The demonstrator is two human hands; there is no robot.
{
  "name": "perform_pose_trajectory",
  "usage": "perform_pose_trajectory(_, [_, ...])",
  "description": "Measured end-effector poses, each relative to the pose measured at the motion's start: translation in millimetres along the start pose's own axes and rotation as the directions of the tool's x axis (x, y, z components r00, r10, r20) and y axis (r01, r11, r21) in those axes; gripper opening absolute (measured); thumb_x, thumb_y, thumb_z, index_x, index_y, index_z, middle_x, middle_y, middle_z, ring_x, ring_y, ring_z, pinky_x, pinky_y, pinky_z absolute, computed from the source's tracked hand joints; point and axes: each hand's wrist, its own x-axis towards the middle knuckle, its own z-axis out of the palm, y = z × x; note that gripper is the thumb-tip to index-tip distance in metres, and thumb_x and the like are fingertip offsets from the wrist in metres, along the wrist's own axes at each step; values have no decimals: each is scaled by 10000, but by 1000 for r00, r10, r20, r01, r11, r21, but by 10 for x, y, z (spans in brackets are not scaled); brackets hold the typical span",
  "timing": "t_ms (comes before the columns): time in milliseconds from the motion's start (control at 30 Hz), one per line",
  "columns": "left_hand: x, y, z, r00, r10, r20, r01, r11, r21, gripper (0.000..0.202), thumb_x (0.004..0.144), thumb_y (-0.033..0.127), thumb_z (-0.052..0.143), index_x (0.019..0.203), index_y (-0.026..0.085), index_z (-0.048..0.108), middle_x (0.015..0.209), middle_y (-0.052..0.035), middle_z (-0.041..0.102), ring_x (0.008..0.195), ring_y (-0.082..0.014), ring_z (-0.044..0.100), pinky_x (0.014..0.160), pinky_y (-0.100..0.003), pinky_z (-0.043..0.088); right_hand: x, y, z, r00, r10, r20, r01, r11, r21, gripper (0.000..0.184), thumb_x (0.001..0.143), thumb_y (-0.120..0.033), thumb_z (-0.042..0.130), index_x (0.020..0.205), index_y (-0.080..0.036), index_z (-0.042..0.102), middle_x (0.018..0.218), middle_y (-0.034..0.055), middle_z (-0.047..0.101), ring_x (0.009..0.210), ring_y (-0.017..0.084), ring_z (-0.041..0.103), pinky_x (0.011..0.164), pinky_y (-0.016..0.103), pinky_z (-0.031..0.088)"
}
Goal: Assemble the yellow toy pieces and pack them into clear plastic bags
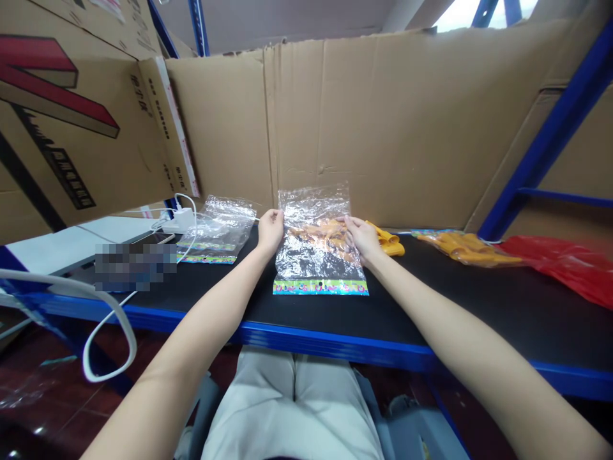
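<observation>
Both hands, left hand [271,231] and right hand [363,237], gripping crinkled clear bag [317,255], orange contents, colourful bottom strip.

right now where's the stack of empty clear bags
In the head view, the stack of empty clear bags lies on the black table, left of the left hand and just right of the white charger.

Honestly nothing readable here. The cardboard box [71,115] on the left has black print and a red logo, but it's too blurry and skewed to make out.
</observation>
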Motion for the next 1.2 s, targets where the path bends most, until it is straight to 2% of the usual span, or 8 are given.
perform_pose_trajectory(167, [-189, 244, -29, 908, 384, 165, -417, 864, 282, 563, 794, 443, 463, 1245, 134, 327, 1175, -156, 492, 1086, -239, 462, 905, -395, 347, 60, -24, -69, 978, -89, -187, 85, 996, -27, 365, 685, -507, 576, 806, -165, 619, 411, -78, 409, 363, 49, 342, 386, 178, 255])
perform_pose_trajectory(333, [-535, 524, 81, 479, 549, 685, -845, 500, 191, 774, 743, 564, 464, 1361, 190, 188, 1433, -125, 181, 1311, -283, 140, 1037, -465, 137, 123, -141, -201, 912, -156, -379, 178, 984, 23, 347, 710, -506, 558, 780, -167, 588, 355, -109, 257, 315, 45, 254, 343, 177, 204])
perform_pose_trajectory(433, [-633, 592, 158, 360, 527, 770, -918, 346, 192, 632, 818, 370, 436, 1375, 227, 176, 1445, -78, 165, 1327, -252, 96, 1049, -466, 82, 144, -198, -255, 908, -116, -403, 175, 978, 113, 295, 745, -454, 552, 778, -162, 573, 356, -114, 237, 298, 39, 218, 320, 177, 191])
perform_pose_trajectory(533, [-581, 622, 171, 419, 483, 769, -903, 310, 297, 558, 843, 144, 322, 1373, 250, 184, 1439, -49, 198, 1319, -207, 154, 1046, -473, 104, 151, -207, -263, 927, -48, -373, 118, 979, 169, 257, 768, -425, 536, 771, -169, 552, 351, -111, 263, 276, 38, 196, 287, 177, 148])
perform_pose_trajectory(633, [-441, 622, 75, 569, 395, 721, -819, 344, 458, 556, 833, 87, 276, 1360, 256, 226, 1437, -58, 201, 1309, -231, 183, 1013, -549, 129, 144, -195, -243, 955, -5, -298, 59, 983, 172, 256, 755, -428, 552, 718, -181, 499, 377, -95, 366, 269, 39, 261, 281, 174, 218])
perform_pose_trajectory(867, [-161, 271, -591, 834, 51, 550, -533, 336, 777, 585, 814, 76, 279, 1358, 285, 229, 1451, -62, 144, 1318, -289, 111, 976, -613, 141, 139, -151, -235, 976, 20, -218, 4, 994, 109, 282, 724, -416, 582, 859, -171, 544, 412, -78, 449, 277, 47, 342, 324, 189, 319])
perform_pose_trajectory(1067, [-7, -227, -1143, 899, -235, 371, -312, 251, 916, 551, 804, 172, 364, 1347, 199, 272, 1428, -158, 176, 1283, -358, 185, 881, -572, 324, 140, -116, -230, 974, 19, -226, 1, 996, 89, 208, 713, -329, 585, 829, -159, 549, 401, -75, 464, 265, 50, 349, 315, 185, 307])
perform_pose_trajectory(1200, [165, -483, -1309, 867, -349, 356, -289, 232, 929, 603, 747, 183, 417, 1338, 147, 300, 1375, -203, 286, 1241, -352, 289, 904, -534, 313, 160, -223, -263, 969, 7, -247, 6, 999, 53, 157, 728, -265, 560, 830, -147, 550, 393, -72, 471, 258, 55, 360, 305, 180, 305])
